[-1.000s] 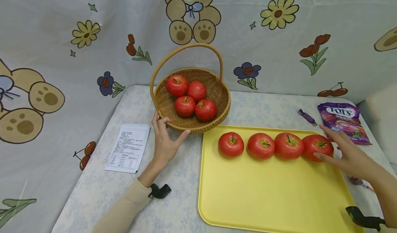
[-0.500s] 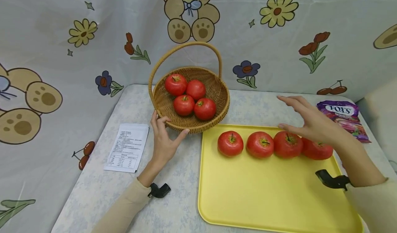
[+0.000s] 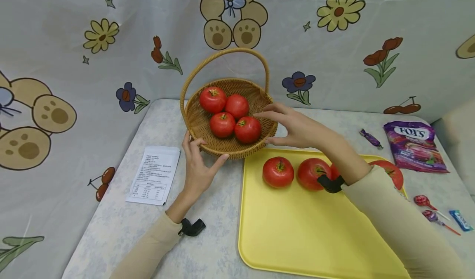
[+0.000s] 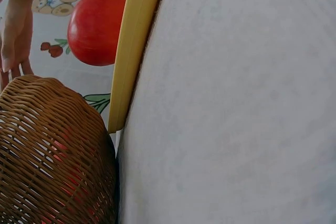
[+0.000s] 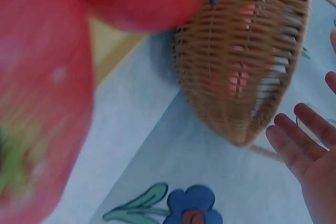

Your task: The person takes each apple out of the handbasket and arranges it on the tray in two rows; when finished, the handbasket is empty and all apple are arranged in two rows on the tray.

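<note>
A round wicker basket [image 3: 256, 99] with a tall arched handle stands at the back, tilted toward me, with several red apples [image 3: 222, 124] inside. My left hand [image 3: 198, 173] grips its front-left rim, fingers over the edge and thumb along the outside. My right hand [image 3: 298, 128] reaches to the basket's right rim, fingers extended and holding nothing. In the right wrist view the fingertips [image 5: 283, 121] lie right beside the woven wall. More apples [image 3: 278, 172] stand in a row along the far side of a yellow tray [image 3: 297, 229]; my right forearm partly hides the row.
Right of the tray lie a purple candy bag [image 3: 415, 147], a wrapped candy [image 3: 371, 139], lollipops [image 3: 423, 201] and a blue-wrapped sweet [image 3: 461, 220]. A white printed packet [image 3: 154, 176] lies at left. A cartoon-printed cloth [image 3: 334, 64] hangs behind the table.
My right hand has moved left from the rightmost apple on the tray, over the row, to the basket's right rim. The left hand keeps its hold on the basket.
</note>
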`<action>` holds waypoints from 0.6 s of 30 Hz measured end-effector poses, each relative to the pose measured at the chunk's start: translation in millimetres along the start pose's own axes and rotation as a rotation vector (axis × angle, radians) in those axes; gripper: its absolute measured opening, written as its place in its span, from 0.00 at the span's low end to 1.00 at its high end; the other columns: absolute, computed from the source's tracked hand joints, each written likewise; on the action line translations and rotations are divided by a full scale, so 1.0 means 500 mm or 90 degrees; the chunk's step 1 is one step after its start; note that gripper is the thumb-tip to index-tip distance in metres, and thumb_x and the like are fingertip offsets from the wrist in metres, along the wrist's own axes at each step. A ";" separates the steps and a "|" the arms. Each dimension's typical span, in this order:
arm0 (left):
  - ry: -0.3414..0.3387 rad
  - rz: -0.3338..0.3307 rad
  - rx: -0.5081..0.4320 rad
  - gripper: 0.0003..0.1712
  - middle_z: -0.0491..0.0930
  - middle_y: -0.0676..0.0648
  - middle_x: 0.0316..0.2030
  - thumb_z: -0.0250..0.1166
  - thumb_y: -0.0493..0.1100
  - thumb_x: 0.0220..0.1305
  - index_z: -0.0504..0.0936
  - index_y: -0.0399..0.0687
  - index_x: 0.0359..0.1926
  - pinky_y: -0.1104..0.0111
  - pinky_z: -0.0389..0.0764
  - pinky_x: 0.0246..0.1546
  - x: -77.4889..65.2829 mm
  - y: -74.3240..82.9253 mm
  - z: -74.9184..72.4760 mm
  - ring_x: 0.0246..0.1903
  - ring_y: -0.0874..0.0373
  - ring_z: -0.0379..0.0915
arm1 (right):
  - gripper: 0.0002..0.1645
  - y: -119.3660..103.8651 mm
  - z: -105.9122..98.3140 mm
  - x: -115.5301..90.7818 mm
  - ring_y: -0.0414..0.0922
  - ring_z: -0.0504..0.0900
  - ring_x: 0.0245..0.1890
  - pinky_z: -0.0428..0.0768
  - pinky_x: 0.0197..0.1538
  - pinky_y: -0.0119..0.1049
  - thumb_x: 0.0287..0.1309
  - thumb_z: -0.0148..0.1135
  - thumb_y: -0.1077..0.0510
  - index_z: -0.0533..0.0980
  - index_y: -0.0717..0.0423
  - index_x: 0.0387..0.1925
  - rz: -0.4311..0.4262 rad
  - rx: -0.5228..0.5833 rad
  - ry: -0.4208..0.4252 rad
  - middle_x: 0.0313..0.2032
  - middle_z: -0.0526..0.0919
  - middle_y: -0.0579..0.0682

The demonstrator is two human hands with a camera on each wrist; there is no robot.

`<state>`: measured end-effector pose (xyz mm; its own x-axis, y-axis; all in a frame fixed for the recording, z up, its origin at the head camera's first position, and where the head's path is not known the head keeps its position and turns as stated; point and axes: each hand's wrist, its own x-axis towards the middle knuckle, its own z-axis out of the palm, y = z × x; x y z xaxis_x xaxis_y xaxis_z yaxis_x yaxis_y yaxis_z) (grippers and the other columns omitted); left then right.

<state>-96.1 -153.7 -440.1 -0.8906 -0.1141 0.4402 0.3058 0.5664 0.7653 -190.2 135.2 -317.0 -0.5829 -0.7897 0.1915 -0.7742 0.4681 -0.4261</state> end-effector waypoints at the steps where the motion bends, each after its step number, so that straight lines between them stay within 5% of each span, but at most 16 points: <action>1: 0.000 0.000 0.000 0.39 0.36 0.41 0.75 0.73 0.60 0.54 0.60 0.44 0.51 0.42 0.60 0.66 0.000 0.001 0.000 0.75 0.43 0.39 | 0.36 -0.001 0.006 0.013 0.52 0.73 0.58 0.75 0.58 0.50 0.56 0.71 0.49 0.70 0.45 0.65 -0.009 -0.002 -0.002 0.61 0.70 0.54; 6: -0.003 -0.002 0.001 0.39 0.36 0.41 0.76 0.72 0.61 0.55 0.60 0.44 0.51 0.42 0.61 0.64 0.001 0.002 0.000 0.75 0.42 0.39 | 0.34 0.003 0.033 0.071 0.52 0.72 0.57 0.75 0.57 0.48 0.57 0.70 0.49 0.72 0.47 0.64 -0.021 -0.024 -0.018 0.59 0.71 0.55; 18: -0.002 -0.006 0.008 0.39 0.36 0.40 0.76 0.72 0.62 0.54 0.60 0.44 0.51 0.42 0.63 0.63 0.000 -0.001 0.000 0.75 0.42 0.40 | 0.41 0.024 0.074 0.154 0.58 0.69 0.63 0.68 0.65 0.53 0.50 0.76 0.47 0.70 0.48 0.65 0.071 0.000 -0.153 0.63 0.66 0.59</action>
<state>-96.1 -153.9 -440.3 -0.8946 -0.1163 0.4315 0.2937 0.5749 0.7637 -235.4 65.5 -340.0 -0.5893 -0.8048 -0.0716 -0.7089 0.5575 -0.4321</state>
